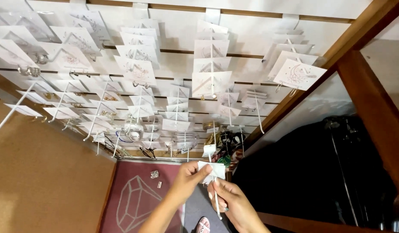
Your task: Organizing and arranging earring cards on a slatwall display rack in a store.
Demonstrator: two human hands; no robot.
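The left hand comes up from the 6 o'clock edge of the view and pinches a small white jewellery card between thumb and fingers, so it is closed on the card's left side. The right hand is just beside it, at about 5 o'clock from the card. Its fingers are curled around a thin white display hook and its fingertips touch the lower edge of the same card. The two hands are touching each other under the card. The card is in the lower middle of the view, held in the air in front of the white slatted display wall.

This wall fills the upper part of the view, from 9 o'clock to 2 o'clock, and it carries many white hooks with similar white cards with earrings. At 7 o'clock from the hands is a dark red mat with a drawn gem outline. Brown carpet floor lies at 8 o'clock. A wooden frame stands at 3 o'clock, with a dark area under it.
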